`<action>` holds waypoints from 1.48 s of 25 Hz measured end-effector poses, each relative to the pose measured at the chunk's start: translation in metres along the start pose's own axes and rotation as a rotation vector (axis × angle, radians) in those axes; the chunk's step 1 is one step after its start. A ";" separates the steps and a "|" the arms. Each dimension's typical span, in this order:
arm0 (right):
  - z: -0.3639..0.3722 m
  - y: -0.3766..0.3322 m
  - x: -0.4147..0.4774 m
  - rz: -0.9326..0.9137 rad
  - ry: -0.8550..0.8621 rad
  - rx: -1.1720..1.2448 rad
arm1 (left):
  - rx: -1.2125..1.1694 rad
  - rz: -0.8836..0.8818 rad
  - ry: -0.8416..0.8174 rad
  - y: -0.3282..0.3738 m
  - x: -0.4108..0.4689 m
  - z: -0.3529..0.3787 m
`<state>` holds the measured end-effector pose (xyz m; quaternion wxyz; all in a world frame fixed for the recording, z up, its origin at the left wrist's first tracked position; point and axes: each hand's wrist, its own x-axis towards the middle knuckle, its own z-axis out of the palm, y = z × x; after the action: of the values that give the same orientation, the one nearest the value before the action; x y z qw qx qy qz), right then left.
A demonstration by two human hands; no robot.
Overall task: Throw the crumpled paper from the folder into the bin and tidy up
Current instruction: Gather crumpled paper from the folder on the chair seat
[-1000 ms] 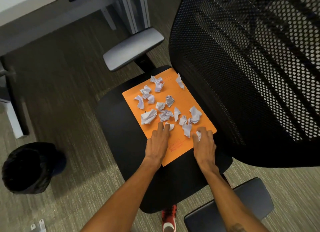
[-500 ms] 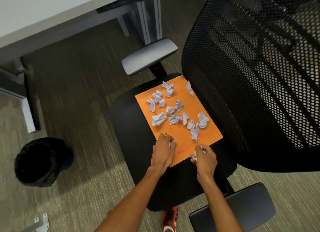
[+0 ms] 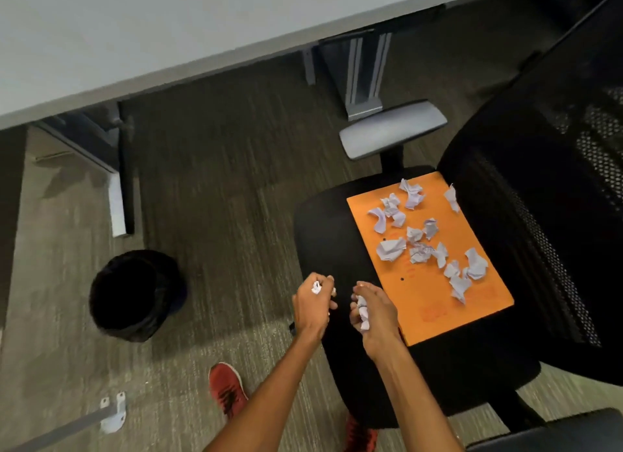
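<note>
An orange folder (image 3: 418,296) lies flat on the black seat of an office chair (image 3: 323,236). Several crumpled white paper pieces (image 3: 391,248) are scattered over it. My left hand (image 3: 312,305) is off the folder, over the seat's left edge, closed around a small crumpled paper (image 3: 317,287). My right hand (image 3: 374,311) hovers at the folder's near left corner, gripping another crumpled paper (image 3: 363,313). A round black bin (image 3: 135,295) stands on the carpet to the left of the chair.
The chair's mesh backrest (image 3: 553,236) rises on the right, with a grey armrest (image 3: 392,128) behind the seat. A white desk (image 3: 168,30) with metal legs (image 3: 118,188) spans the top. My red shoes (image 3: 227,389) are on the carpet near the chair base.
Both hands picked a crumpled paper off the folder's near edge, lifted it and drew back left toward the bin. The view has swung left, showing more of the bin and desk.
</note>
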<state>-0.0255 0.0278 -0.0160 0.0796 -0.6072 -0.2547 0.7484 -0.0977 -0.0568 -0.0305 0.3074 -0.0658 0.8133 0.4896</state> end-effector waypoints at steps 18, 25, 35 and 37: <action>0.341 0.199 -0.055 0.313 -0.254 -0.138 | -0.535 -0.550 0.254 -0.054 0.141 -0.372; 0.451 0.287 -0.068 0.366 -0.247 -0.362 | -0.661 -0.694 0.388 -0.108 0.180 -0.508; 0.548 0.354 -0.059 0.312 -0.263 -0.419 | -0.740 -0.696 0.393 -0.135 0.245 -0.599; 0.552 0.360 -0.054 0.316 -0.269 -0.413 | -0.688 -0.743 0.324 -0.139 0.250 -0.608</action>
<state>-0.4678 -0.4609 -0.0680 -0.1978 -0.5379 -0.3120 0.7578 -0.5067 -0.5885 -0.0751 0.2910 -0.5215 0.5646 0.5697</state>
